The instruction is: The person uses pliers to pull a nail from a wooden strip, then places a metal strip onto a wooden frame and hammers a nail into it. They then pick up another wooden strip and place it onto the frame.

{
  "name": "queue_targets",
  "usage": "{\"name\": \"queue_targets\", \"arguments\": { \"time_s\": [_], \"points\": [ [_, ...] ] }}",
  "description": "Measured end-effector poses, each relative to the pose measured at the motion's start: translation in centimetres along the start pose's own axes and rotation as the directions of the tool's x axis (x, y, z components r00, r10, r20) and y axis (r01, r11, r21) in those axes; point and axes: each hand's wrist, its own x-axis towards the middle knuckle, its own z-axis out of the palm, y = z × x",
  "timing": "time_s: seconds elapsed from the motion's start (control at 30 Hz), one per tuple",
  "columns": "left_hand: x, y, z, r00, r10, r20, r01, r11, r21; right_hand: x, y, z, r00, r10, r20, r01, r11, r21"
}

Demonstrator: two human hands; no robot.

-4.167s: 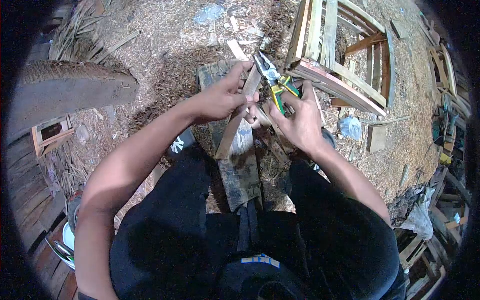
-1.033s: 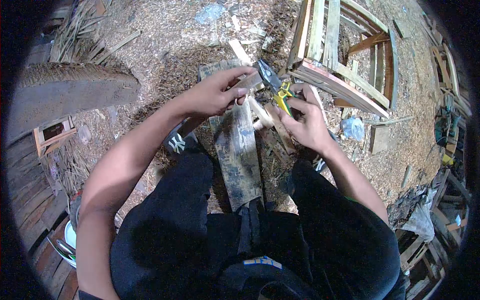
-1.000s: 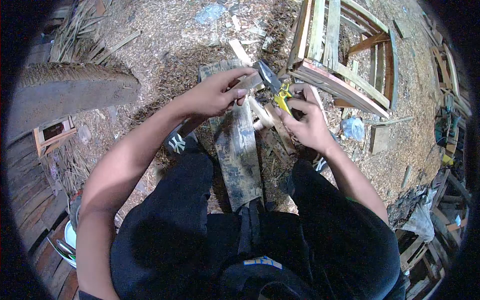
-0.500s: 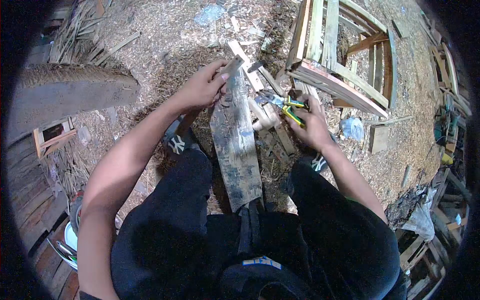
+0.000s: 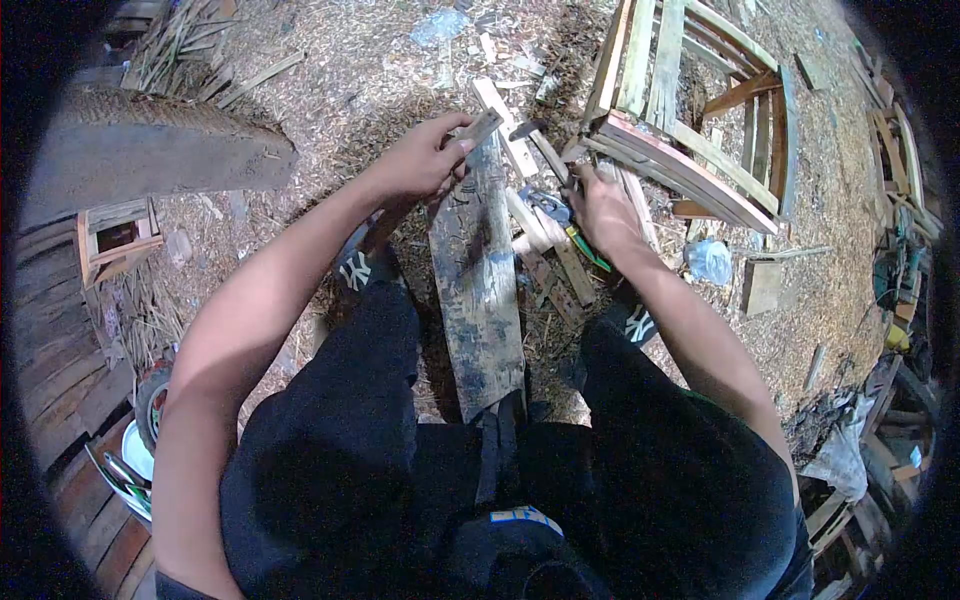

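My left hand [image 5: 428, 160] is closed around a short wooden strip [image 5: 484, 128], held over the far end of a long, worn board [image 5: 478, 300] between my legs. Bent nails show on the board's upper face. My right hand [image 5: 606, 212] has its fingers curled at the handle end of a hammer [image 5: 548, 155], whose dark head rests by a pale wood strip [image 5: 505, 125]. Directly beside that hand, pliers [image 5: 572, 228] with yellow-green handles lie on wood offcuts [image 5: 562, 275], their handles partly covered by the hand.
A slatted wooden frame [image 5: 690, 130] stands at the upper right. A thick beam [image 5: 170, 150] juts in from the left. Crumpled clear plastic [image 5: 708, 262] and a wood block [image 5: 762, 287] lie on the shaving-covered ground. A white bucket [image 5: 138, 455] holding tools is at lower left.
My right hand has let go of the pliers, leaving them on the offcuts, and has moved up to the hammer handle. The left hand still holds the wooden strip.
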Motion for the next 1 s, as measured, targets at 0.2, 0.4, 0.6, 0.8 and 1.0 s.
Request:
{"name": "queue_targets", "arguments": {
  "time_s": [0.2, 0.4, 0.6, 0.8, 1.0],
  "points": [
    [1.5, -2.0, -0.5, 0.967, 0.253, -0.016, -0.247, 0.956, 0.155, 0.3, 0.8, 1.5, 0.998, -0.046, 0.046, 0.047, 0.998, -0.028],
    [0.2, -2.7, -1.1, 0.956, 0.293, 0.006, -0.274, 0.886, 0.373, -1.2, -0.5, 0.4, 0.97, -0.201, -0.139, 0.209, 0.977, 0.043],
    [0.8, -4.2, -0.7, 0.94, 0.34, 0.028, -0.319, 0.848, 0.424, -2.0, -3.4, -1.5, 0.924, -0.26, -0.28, 0.316, 0.932, 0.176],
    [1.7, -4.8, -0.3, 0.928, 0.369, 0.041, -0.355, 0.849, 0.391, -3.3, -1.9, -1.8, 0.931, -0.299, -0.212, 0.344, 0.911, 0.227],
    [0.6, -2.6, -0.7, 0.955, 0.293, 0.05, -0.285, 0.855, 0.434, -4.6, -3.2, -3.3, 0.946, -0.289, -0.148, 0.317, 0.919, 0.233]
  ]
}}
